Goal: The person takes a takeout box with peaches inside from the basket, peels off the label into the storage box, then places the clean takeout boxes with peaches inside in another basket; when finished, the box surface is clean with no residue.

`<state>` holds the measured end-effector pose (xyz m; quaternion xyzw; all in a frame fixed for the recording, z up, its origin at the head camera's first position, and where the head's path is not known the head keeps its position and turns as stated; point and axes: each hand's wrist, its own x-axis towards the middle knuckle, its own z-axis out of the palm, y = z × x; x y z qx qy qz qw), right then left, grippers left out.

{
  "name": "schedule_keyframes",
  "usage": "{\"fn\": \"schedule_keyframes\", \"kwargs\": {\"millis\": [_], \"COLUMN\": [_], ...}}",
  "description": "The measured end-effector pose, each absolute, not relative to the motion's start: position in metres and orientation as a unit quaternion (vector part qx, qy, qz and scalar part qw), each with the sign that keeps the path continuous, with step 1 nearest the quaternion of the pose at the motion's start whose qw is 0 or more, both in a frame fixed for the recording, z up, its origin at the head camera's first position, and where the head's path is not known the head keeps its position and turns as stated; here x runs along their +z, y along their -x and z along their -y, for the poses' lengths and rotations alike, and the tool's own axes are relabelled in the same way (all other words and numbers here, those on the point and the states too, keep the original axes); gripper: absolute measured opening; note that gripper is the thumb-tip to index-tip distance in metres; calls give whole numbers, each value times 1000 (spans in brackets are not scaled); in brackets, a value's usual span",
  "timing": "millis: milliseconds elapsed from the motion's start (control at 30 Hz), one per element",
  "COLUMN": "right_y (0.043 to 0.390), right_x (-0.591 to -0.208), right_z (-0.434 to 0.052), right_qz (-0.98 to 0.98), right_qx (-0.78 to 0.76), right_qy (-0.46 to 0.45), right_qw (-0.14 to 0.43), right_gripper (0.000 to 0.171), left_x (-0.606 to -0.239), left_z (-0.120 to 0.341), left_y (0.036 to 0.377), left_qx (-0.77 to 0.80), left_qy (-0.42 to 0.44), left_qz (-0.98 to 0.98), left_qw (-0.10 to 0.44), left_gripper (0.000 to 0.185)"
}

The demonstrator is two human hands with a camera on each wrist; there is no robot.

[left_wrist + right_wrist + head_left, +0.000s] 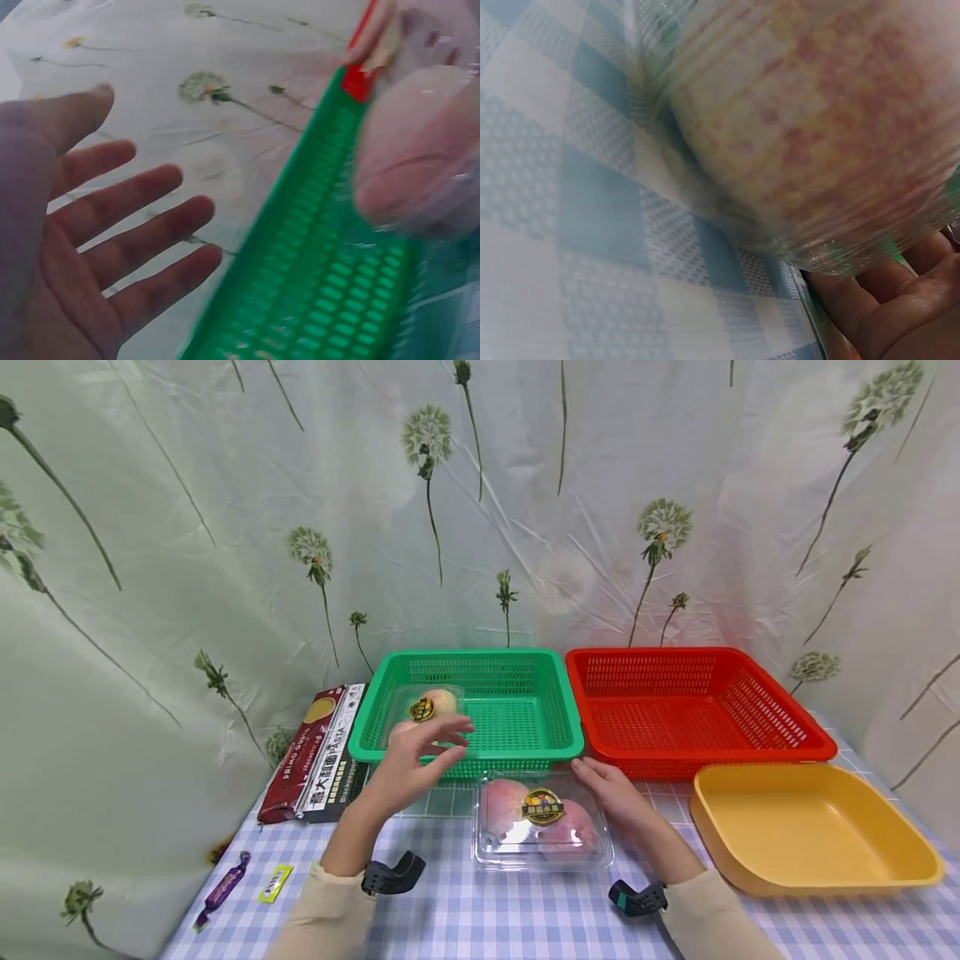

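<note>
A clear plastic clamshell of peaches (540,822) with a round label lies on the checked tablecloth in front of the green basket (525,747). My right hand (606,783) rests with straight fingers against the box's right side. In the right wrist view the palm (900,311) lies close beside the peach in the box (817,127). My left hand (427,750) hovers with fingers spread in front of the green basket and holds nothing. The left wrist view shows the same spread hand (112,247) by the basket rim (322,277). A second peach clamshell (423,706) lies inside the green basket, at its left.
A red basket (795,727) stands right of the green one, and a yellow tray (907,852) sits in front of it. Pasta boxes (318,752) lie left of the green basket. Two small wrapped sweets (247,881) lie near the table's left edge. A flower-print curtain hangs behind.
</note>
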<state>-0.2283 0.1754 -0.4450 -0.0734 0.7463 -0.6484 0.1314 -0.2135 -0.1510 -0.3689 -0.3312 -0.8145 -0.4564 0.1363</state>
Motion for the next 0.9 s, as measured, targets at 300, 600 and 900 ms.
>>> {"fn": "schedule_keyframes", "kwargs": {"millis": [300, 600, 900], "right_y": [229, 229, 226], "right_x": [-452, -456, -429], "right_z": [-180, -175, -197], "right_qz": [-757, -753, -839], "right_qx": [-634, -622, -479], "right_qy": [104, 174, 224], "right_qw": [121, 126, 129], "right_gripper": [53, 45, 40], "left_x": [-385, -416, -434], "left_z": [133, 124, 121], "left_y": [210, 214, 223], "left_qx": [-451, -420, -447], "left_qy": [393, 383, 356], "left_qz": [801, 811, 809], "left_qw": [-18, -136, -141], "left_gripper": [40, 59, 59]}}
